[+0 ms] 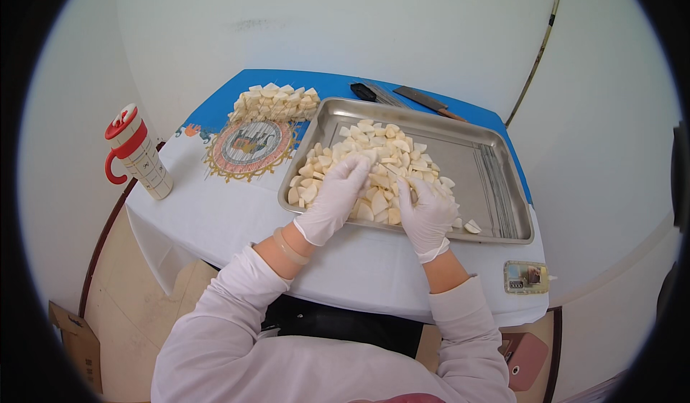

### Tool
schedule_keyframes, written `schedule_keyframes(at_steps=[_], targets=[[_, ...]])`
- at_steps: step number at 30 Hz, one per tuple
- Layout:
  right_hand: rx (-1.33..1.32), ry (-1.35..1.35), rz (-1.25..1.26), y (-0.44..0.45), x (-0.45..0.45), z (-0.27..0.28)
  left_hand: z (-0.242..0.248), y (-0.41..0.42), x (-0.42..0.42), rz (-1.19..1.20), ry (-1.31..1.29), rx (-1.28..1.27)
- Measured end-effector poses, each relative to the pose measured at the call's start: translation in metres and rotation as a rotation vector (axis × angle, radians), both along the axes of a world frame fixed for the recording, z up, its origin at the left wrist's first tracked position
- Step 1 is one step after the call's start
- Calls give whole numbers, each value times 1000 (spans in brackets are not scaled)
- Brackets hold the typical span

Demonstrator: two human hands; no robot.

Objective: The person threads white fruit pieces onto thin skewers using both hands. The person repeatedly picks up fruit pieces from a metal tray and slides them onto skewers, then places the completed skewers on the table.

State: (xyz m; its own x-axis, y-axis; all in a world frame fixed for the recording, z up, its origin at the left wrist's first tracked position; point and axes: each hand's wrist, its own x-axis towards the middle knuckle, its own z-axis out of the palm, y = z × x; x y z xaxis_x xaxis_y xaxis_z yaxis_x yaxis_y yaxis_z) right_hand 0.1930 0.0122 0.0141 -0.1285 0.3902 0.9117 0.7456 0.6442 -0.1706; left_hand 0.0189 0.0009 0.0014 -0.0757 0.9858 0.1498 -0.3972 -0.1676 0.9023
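Both my hands wear thin white gloves above a steel tray [388,110] heaped with cut pale vegetable pieces [379,201]. My left hand [339,190] has its thumb and fingers pinched together, seemingly on a pale piece, which the glove largely covers. Just right of it, my right hand [426,209] is curled with its fingertips on what looks like a thin skewer pointing toward the left hand. Loose thin skewers [496,190] lie along the tray's right side. Beyond the tray's upper left corner, a stack of skewered pale pieces [275,102] rests on the table.
A cleaver [423,100] and a bundle of thin skewers [384,94] with a black end lie behind the tray. A red-lidded tumbler [141,155] stands at the left. A phone in a clear case [525,277] lies at the near right corner of the cloth-covered table [226,225].
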Motion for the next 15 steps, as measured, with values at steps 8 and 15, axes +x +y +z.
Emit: schedule_keyframes(at_steps=[8,15], targets=[[-15,-9,141,5,-4,-7,7,-17,21,58,123,-27],[-130,-48,103,12,6,-9,7,-6,5,206,45,21]])
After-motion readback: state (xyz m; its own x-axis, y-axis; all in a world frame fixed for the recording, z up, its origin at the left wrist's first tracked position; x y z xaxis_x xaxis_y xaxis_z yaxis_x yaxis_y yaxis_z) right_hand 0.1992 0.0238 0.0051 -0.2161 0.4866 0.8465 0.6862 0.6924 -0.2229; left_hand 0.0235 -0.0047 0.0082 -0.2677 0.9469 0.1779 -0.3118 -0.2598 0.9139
